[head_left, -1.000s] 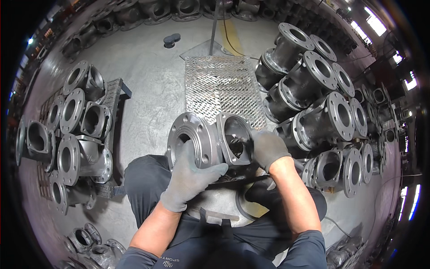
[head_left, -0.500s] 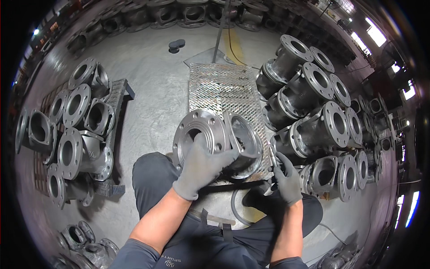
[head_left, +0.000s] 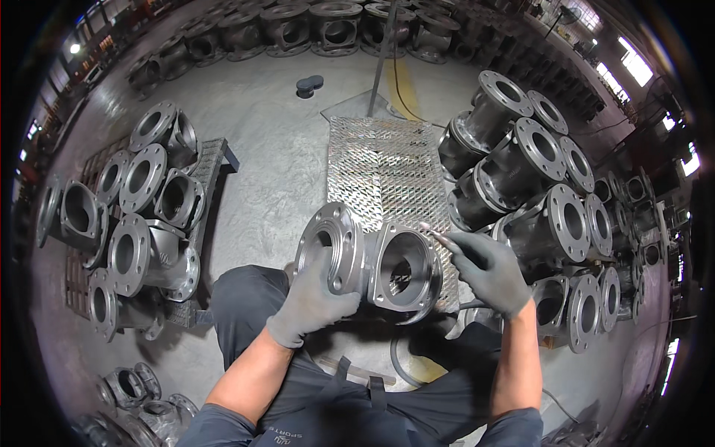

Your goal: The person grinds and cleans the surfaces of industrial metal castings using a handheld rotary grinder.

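A grey flanged valve body (head_left: pixel 364 261) stands before me at the near end of a patterned metal plate (head_left: pixel 354 160). Its round drilled flange faces up and left; the squarish opening beside it faces up toward me. My left hand (head_left: pixel 314 302), in a grey glove, grips the round flange, fingers inside the bore and thumb outside. In my gloved right hand (head_left: pixel 495 277) is a slim metal tool with a pale rounded tip (head_left: pixel 445 241), its rear hidden by the hand. That tip is close to the right rim of the squarish opening; contact cannot be made out.
Flanged castings (head_left: pixel 141 179) fill a low rack (head_left: pixel 212 186) on the left. More castings (head_left: pixel 536 149) are stacked at the right, close to my right hand. Further rows (head_left: pixel 339 30) line the back. A dark hose (head_left: pixel 397 354) curves over the floor between my legs.
The valve body has turned, so its squarish opening faces up more. My right hand has risen from beside the plate with the slim tool, bringing its tip near that opening.
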Demonstrator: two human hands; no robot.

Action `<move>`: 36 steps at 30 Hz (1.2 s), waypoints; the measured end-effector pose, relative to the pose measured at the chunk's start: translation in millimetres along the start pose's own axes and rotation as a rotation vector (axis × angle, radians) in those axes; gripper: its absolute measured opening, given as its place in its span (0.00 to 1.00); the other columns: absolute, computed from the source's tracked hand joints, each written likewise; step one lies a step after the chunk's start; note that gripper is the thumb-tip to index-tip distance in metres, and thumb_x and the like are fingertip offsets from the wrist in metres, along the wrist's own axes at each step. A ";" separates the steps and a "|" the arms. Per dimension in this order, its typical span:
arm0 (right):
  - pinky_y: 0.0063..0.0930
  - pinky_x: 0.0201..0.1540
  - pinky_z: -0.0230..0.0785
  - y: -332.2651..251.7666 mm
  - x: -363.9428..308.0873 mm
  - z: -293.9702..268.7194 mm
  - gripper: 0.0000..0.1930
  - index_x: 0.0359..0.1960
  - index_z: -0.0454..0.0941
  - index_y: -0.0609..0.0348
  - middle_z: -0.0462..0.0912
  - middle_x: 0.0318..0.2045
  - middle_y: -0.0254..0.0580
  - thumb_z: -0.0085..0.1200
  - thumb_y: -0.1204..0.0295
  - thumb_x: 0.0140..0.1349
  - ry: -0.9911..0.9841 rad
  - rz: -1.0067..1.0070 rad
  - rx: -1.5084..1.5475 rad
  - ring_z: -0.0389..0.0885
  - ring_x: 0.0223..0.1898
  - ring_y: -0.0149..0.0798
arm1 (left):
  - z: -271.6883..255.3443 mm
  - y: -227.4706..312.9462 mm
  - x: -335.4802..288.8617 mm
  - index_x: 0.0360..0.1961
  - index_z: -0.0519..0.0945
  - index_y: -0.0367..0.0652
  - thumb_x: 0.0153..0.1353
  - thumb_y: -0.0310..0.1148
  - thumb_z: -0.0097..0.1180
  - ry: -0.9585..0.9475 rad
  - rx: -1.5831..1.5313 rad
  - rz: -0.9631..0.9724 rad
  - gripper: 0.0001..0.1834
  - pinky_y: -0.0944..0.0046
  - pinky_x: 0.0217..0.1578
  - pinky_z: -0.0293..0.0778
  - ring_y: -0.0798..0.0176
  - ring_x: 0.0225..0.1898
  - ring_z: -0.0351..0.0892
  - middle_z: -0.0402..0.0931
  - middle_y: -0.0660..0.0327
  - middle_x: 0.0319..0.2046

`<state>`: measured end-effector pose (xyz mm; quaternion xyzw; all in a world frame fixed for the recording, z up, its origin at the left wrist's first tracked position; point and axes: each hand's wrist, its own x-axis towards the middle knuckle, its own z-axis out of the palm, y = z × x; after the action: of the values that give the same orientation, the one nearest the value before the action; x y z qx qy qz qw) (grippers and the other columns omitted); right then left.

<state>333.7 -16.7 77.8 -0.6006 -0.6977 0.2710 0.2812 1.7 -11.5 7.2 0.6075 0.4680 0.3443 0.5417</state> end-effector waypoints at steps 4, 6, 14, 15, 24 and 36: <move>0.41 0.49 0.81 -13.5 47.7 10.7 0.16 0.57 0.87 0.59 0.90 0.42 0.53 0.63 0.72 0.70 -0.148 -0.179 0.006 0.90 0.43 0.53 | -15.0 5.9 14.3 0.69 0.74 0.31 0.51 0.32 0.73 -0.112 0.081 -0.111 0.43 0.63 0.58 0.76 0.66 0.52 0.78 0.82 0.59 0.52; 0.40 0.50 0.81 -4.9 70.6 23.2 0.15 0.56 0.87 0.59 0.91 0.44 0.54 0.62 0.71 0.70 -0.185 -0.263 -0.002 0.91 0.44 0.53 | -12.9 2.0 18.5 0.65 0.76 0.33 0.51 0.34 0.74 -0.079 0.072 -0.045 0.40 0.61 0.56 0.78 0.64 0.49 0.81 0.83 0.57 0.49; 0.35 0.47 0.82 19.5 120.7 42.9 0.16 0.60 0.88 0.57 0.93 0.43 0.49 0.63 0.69 0.73 -0.359 -0.223 0.079 0.91 0.39 0.40 | -14.9 9.5 21.2 0.72 0.72 0.30 0.51 0.32 0.72 -0.091 -0.047 -0.057 0.45 0.61 0.61 0.76 0.64 0.55 0.79 0.82 0.58 0.55; 0.35 0.47 0.82 19.4 125.5 43.9 0.16 0.60 0.88 0.57 0.93 0.43 0.49 0.63 0.69 0.73 -0.363 -0.228 0.090 0.91 0.39 0.40 | -14.7 12.3 22.0 0.75 0.70 0.29 0.51 0.31 0.71 -0.103 -0.069 -0.066 0.48 0.62 0.64 0.74 0.65 0.59 0.78 0.81 0.57 0.59; 0.41 0.48 0.84 22.8 138.8 49.6 0.14 0.53 0.90 0.58 0.92 0.42 0.54 0.64 0.67 0.70 -0.399 -0.334 0.024 0.92 0.43 0.55 | -9.0 15.3 23.2 0.74 0.70 0.30 0.48 0.30 0.71 -0.091 -0.097 -0.178 0.49 0.63 0.59 0.75 0.66 0.55 0.77 0.79 0.59 0.55; 0.48 0.48 0.82 36.4 129.3 44.6 0.13 0.48 0.90 0.59 0.91 0.40 0.56 0.61 0.69 0.66 -0.396 -0.442 0.123 0.90 0.42 0.59 | -3.3 22.9 23.4 0.76 0.68 0.29 0.50 0.32 0.71 -0.078 -0.028 -0.224 0.50 0.63 0.60 0.75 0.65 0.56 0.77 0.80 0.58 0.57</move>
<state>311.0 114.4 29.4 -0.3514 -0.8351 0.3568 0.2276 10.7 12.2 28.1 0.5570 0.5065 0.2641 0.6029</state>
